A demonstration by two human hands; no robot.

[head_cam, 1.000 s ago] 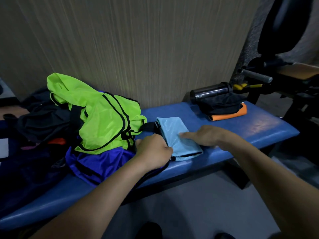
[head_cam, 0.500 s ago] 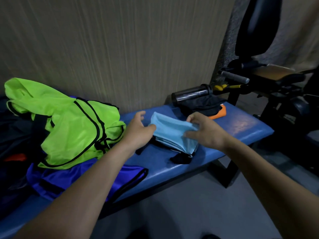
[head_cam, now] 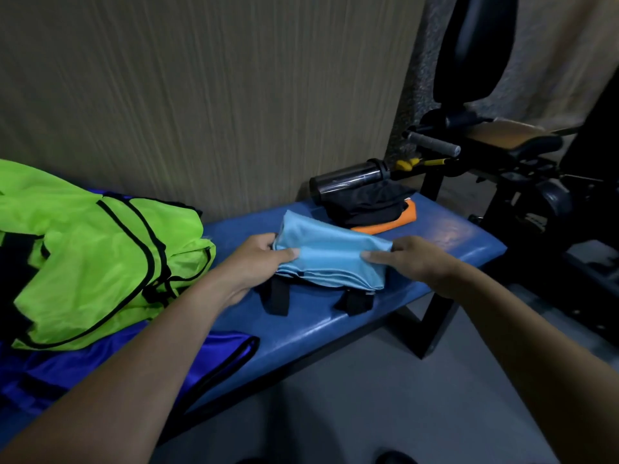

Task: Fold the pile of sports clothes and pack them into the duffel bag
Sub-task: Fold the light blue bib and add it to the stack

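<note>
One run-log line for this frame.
left hand grips light blue garment | right hand grips it | folded garment over blue bench | green garment unfolded

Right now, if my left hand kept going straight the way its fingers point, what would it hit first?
Probably the right hand, which grips the other end of the folded light blue garment that the left hand holds; depth is unclear.

I see a light blue garment [head_cam: 330, 259] with black straps [head_cam: 277, 298] below it. The worktop [head_cam: 445, 241] is blue and glossy. At my left lies a neon green vest [head_cam: 100, 259] edged with black piping, over a violet-blue cloth [head_cam: 214, 354] trimmed in black. Farther back a black garment [head_cam: 365, 204] sits on an orange one [head_cam: 398, 221], beside a dark smoky bottle [head_cam: 348, 179]. The wall [head_cam: 217, 95] is beige with fine vertical streaks.
</note>
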